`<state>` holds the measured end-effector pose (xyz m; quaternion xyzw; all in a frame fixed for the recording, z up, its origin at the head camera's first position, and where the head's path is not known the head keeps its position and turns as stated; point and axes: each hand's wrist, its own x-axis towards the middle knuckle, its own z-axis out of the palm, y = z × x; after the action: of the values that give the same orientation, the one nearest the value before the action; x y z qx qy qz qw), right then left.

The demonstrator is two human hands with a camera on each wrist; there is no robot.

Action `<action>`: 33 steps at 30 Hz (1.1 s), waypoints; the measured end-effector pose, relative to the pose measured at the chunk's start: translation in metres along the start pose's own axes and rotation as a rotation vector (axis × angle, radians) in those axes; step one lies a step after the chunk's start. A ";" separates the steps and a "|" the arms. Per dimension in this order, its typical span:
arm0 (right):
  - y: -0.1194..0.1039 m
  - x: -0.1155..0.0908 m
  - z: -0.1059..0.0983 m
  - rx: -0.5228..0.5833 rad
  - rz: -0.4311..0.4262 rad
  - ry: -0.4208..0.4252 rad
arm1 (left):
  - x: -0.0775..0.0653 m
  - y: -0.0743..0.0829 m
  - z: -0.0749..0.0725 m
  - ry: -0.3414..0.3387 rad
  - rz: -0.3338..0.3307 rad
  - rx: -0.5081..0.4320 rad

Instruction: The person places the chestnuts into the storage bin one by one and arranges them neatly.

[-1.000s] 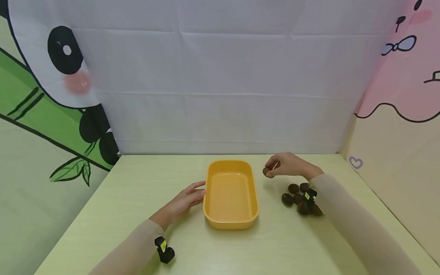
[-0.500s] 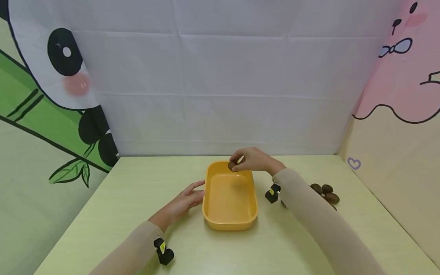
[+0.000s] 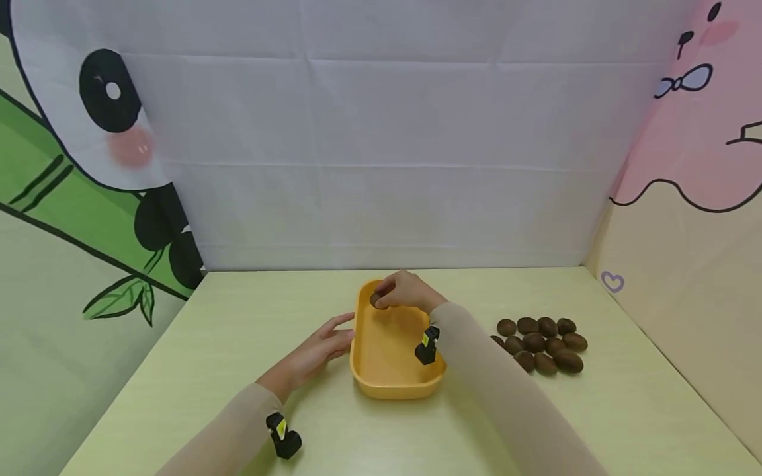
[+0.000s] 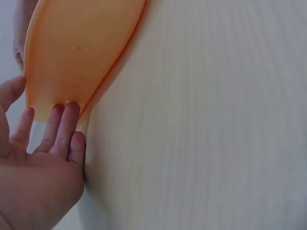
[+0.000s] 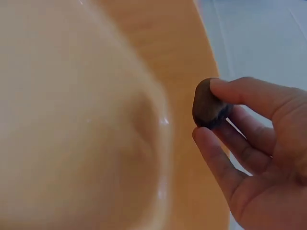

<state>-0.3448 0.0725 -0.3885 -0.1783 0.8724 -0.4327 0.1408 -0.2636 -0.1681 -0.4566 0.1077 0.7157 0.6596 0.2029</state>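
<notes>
Between the thumb and fingertips of my right hand (image 3: 411,289) is a small dark brown, nut-like oval piece (image 5: 205,104). It is held over the far left corner of a yellow rectangular tray (image 3: 393,390). In the right wrist view the tray's far wall (image 5: 180,143) rises behind the piece. My left hand (image 3: 318,347) rests at the tray's left side, fingers extended; in the left wrist view its fingertips (image 4: 72,108) touch the outer wall. Several similar brown pieces (image 3: 534,342) lie grouped on the table to the right of the tray.
The pale yellow-green table (image 3: 274,291) ends at a white cloth backdrop (image 3: 381,211). Printed panels stand on both sides, a panda one (image 3: 113,158) at left and a pink one (image 3: 684,158) at right. My right sleeve (image 3: 494,377) crosses the tray's right edge.
My right hand has carried the brown piece leftward from beside the tray to over its far left corner. The grouped pieces now show more fully. My left hand has stayed put.
</notes>
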 end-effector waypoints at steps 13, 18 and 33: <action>0.021 0.015 0.031 0.042 0.107 0.115 | -0.001 0.001 0.001 -0.013 0.004 0.012; 0.018 0.013 0.037 -0.037 0.091 0.167 | -0.002 0.001 0.000 -0.025 0.014 0.002; 0.009 0.011 0.025 -0.133 0.105 0.120 | -0.002 0.000 -0.001 -0.018 0.015 0.005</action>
<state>-0.3457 0.0549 -0.4114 -0.1152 0.9143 -0.3756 0.0987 -0.2621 -0.1695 -0.4564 0.1194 0.7148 0.6582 0.2040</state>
